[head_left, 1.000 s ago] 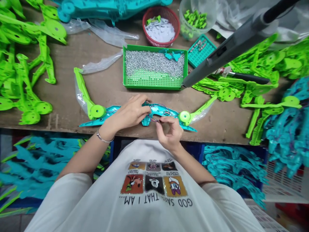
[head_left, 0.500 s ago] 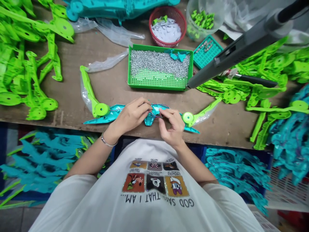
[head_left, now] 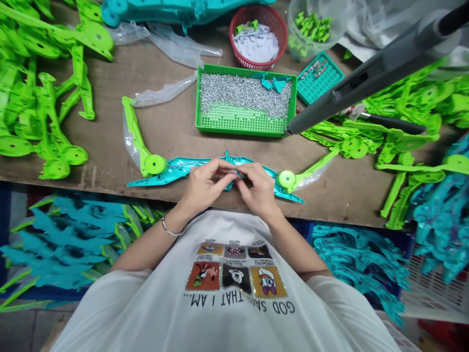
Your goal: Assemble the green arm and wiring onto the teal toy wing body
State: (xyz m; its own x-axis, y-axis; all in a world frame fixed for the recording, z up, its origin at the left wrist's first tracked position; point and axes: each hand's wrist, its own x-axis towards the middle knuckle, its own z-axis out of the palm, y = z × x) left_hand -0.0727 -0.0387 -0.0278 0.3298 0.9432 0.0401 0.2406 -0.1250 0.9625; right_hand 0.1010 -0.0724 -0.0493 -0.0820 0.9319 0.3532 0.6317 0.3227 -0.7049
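A long teal plastic shell (head_left: pixel 179 167) lies along the table's front edge, its inner side up, with thin wires (head_left: pixel 196 163) running inside it. Lime-green arms with round hubs, a left one (head_left: pixel 154 165) and a right one (head_left: pixel 287 181), are joined to its ends. Both hands meet over the middle of the shell. My left hand (head_left: pixel 205 185) is closed, thumb and fingers pinching thin dark-reddish wires. Opposite it, my right hand (head_left: pixel 258 189) pinches the same wires, fingertips almost touching the left ones. The fingers hide most of the wires and the shell's centre.
Beyond the shell stands a green tray (head_left: pixel 245 128) of screws, with a grey electric screwdriver (head_left: pixel 330 105) hanging at its right corner. A red basket (head_left: pixel 258 63), clear tub (head_left: pixel 314 29) and small teal tray (head_left: pixel 311 93) stand behind. Lime-green parts pile up left (head_left: pixel 54 112) and right (head_left: pixel 403 127).
My left hand has moved slightly right and down, uncovering more of the shell. My right hand has shifted toward it, and the fingertips now come together over the wires.
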